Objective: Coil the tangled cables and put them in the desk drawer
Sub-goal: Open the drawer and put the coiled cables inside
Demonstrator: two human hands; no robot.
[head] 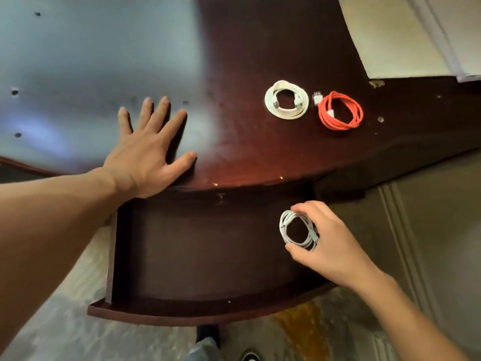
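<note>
Right hand (328, 238) fingers pinching light, springy white coil (298, 230) over open drawer (182, 312); best gripped across bundled loops. Left hand (145, 157) flat, fingers spread, on counter (247, 152).

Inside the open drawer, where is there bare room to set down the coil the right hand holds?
The drawer floor shows bare from its left wall across to the right hand, which holds the white coil over the right end. Nothing crowds it.

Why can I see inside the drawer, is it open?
Open. The drawer is pulled out from under the desk, its dark floor showing, and the right hand holds a coiled white cable over it.
</note>
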